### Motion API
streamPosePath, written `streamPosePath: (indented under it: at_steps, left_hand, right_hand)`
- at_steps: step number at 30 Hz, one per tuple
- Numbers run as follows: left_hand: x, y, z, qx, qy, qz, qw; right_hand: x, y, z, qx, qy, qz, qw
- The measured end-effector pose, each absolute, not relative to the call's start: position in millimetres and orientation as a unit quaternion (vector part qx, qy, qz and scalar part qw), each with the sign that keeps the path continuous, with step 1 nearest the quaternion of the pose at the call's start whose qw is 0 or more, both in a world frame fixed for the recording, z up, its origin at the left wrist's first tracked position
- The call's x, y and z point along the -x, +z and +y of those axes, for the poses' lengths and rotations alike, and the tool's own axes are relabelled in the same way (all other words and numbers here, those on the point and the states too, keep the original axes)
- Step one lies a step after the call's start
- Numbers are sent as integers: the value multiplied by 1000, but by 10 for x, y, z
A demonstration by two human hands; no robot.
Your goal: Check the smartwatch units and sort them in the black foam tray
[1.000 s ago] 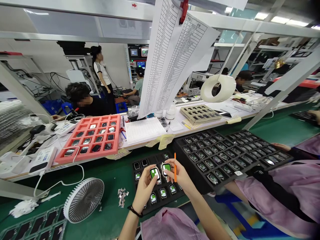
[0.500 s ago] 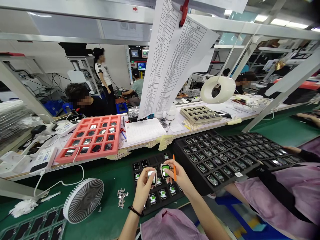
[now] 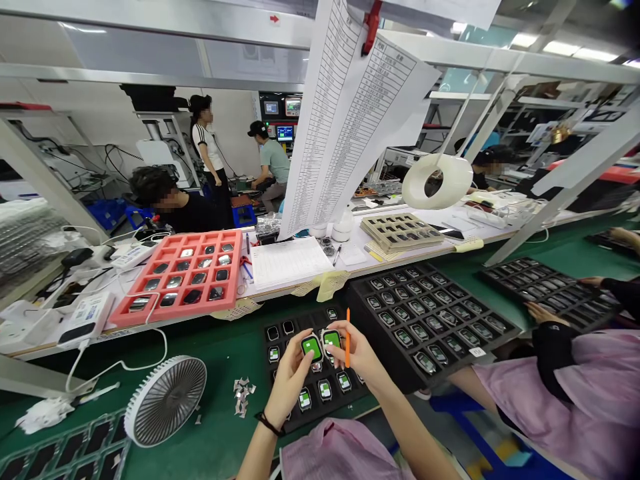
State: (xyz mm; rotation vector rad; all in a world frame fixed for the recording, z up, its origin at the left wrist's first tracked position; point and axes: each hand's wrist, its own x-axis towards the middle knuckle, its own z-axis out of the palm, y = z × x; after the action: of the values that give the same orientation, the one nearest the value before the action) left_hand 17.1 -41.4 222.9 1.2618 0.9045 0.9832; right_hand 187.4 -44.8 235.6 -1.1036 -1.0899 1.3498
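My left hand (image 3: 290, 381) pinches a small watch body with a lit green screen (image 3: 311, 348) above a black compartment tray (image 3: 280, 343) on the green mat. My right hand (image 3: 361, 355) grips a second green-screened watch body (image 3: 331, 339) and also holds an orange stick (image 3: 347, 336) upright between its fingers. The two watch bodies are side by side, almost touching. More watch bodies with green screens lie in the tray's near compartments (image 3: 325, 389).
A larger black tray of watch bodies (image 3: 425, 320) sits to the right; a co-worker's hands (image 3: 540, 312) hold another black tray (image 3: 545, 288) farther right. A white desk fan (image 3: 165, 399) lies left, a red tray (image 3: 185, 277) on the raised shelf. Paper sheets (image 3: 345, 113) hang overhead.
The watch body in my left hand has turned its green screen back up toward me. The co-worker's black tray has slid away to the right, off the larger tray.
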Motion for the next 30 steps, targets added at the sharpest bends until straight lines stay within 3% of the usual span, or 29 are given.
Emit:
streamPosePath:
  at_steps: [23,30]
  left_hand:
    - [-146,2250,-394,-580,420,390,579]
    - [-132,2288,-398,-650,411,427,476]
  right_hand:
    - [-1900,2367,-425,455,572,-444,519]
    - [-1871,2278,-404,469,559,-461,505]
